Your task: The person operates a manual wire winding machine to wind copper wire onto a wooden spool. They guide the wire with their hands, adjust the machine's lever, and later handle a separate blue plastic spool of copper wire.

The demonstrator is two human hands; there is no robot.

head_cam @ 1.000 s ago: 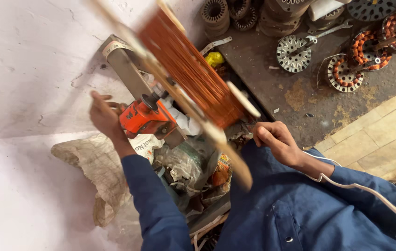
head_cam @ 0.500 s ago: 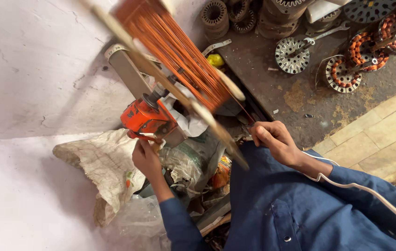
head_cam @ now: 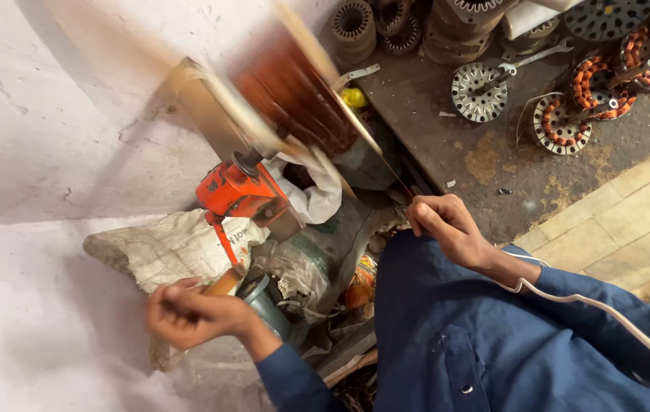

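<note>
head view: left hand (head_cam: 191,314) clamped on crank handle (head_cam: 224,284) below orange winder (head_cam: 239,191); right hand (head_cam: 443,225) pinched shut, well apart.

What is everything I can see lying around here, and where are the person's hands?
Winding machine: one, orange-red, centre, against the white wall.
Crank handle: one, wooden grip on an orange arm, below the machine.
Spinning frame with copper wire: one, wood and copper, blurred, above the machine.
Sack: one, dirty white, left of centre on the floor.
White cloth: one, right of the machine.
Wound stators: several, copper and grey, top right on the dark bench.
Bare stator cores: several, dark grey, top centre.
White cable: one, across the blue sleeve.
Left hand: on the crank handle.
Right hand: closed, apparently guiding thin wire, too fine to confirm.
</note>
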